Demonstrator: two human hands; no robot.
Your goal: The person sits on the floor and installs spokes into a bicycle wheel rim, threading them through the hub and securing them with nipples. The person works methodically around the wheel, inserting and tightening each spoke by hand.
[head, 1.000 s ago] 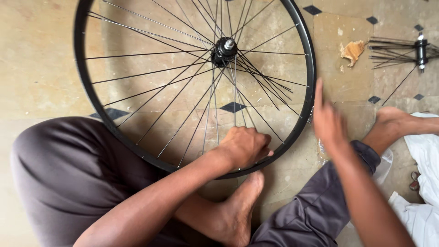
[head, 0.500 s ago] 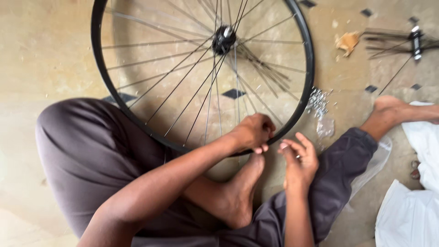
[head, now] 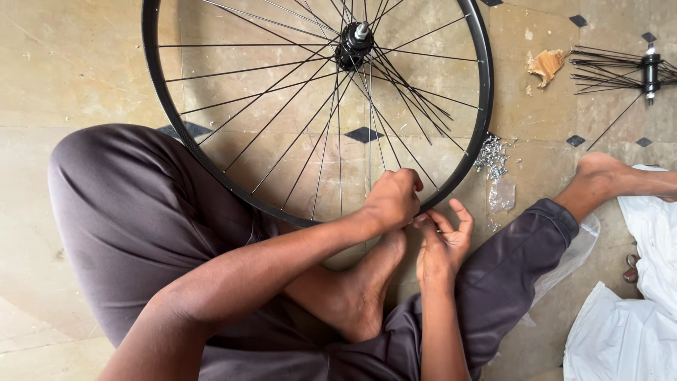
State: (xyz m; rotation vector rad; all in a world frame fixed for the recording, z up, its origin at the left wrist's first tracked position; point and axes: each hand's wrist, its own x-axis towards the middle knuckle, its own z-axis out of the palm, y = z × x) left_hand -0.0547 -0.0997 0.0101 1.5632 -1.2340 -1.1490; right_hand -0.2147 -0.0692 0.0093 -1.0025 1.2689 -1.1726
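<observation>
A black bicycle wheel rim (head: 169, 120) with thin spokes and a central hub (head: 352, 44) lies on the tiled floor against my legs. My left hand (head: 392, 200) grips the near edge of the rim, fingers curled around a spoke end. Just beside it, my right hand (head: 443, 238) has its fingertips pinched at the rim's outer edge, apparently on a small part too tiny to make out. My bare foot (head: 367, 289) rests under both hands.
A pile of small silver spoke nipples (head: 493, 154) on clear plastic lies right of the rim. A second hub with loose spokes (head: 638, 69) sits at the far right. White cloth (head: 635, 317) is at bottom right; a tan scrap (head: 545, 65) lies near the top.
My right hand came back from the floor right of the rim to the rim's near edge, beside my left hand. The wheel has shifted slightly in view.
</observation>
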